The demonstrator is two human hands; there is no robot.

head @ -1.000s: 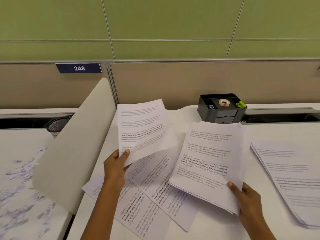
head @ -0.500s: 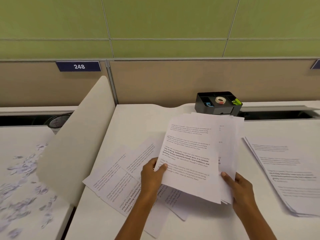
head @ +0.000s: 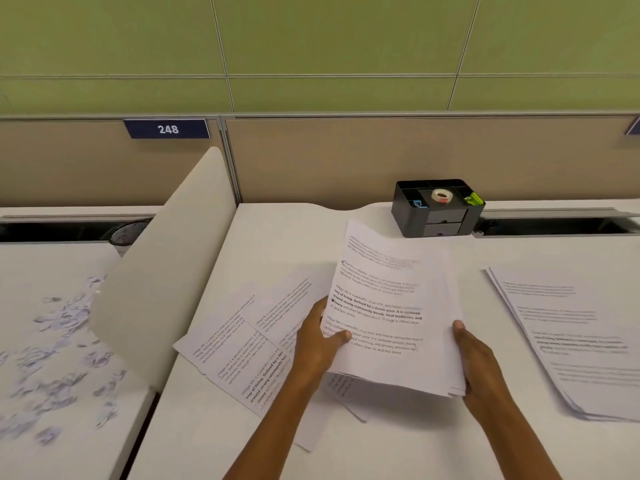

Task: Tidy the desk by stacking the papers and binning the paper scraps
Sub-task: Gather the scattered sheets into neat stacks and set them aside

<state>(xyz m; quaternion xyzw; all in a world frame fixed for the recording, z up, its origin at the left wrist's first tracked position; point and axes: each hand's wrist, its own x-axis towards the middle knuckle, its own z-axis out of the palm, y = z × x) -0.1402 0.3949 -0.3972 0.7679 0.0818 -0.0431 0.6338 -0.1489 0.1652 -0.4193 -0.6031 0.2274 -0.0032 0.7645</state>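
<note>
We hold a sheaf (head: 391, 317) above the desk (head: 277, 237), left hand (head: 317, 341) and right hand (head: 476, 362) at its sides. Loose sheets (head: 242, 341) lie under and left of it, a stack (head: 568, 334) right, an organiser (head: 438, 207) behind. Scraps (head: 59, 358) lie beyond the divider (head: 162, 271), far left.

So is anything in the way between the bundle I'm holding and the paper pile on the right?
Nothing visible. The bundle is held by the left hand and right hand, and only bare desk separates it from the right pile.

Printed paper stack (head: 391, 306) raised, tilted
</note>
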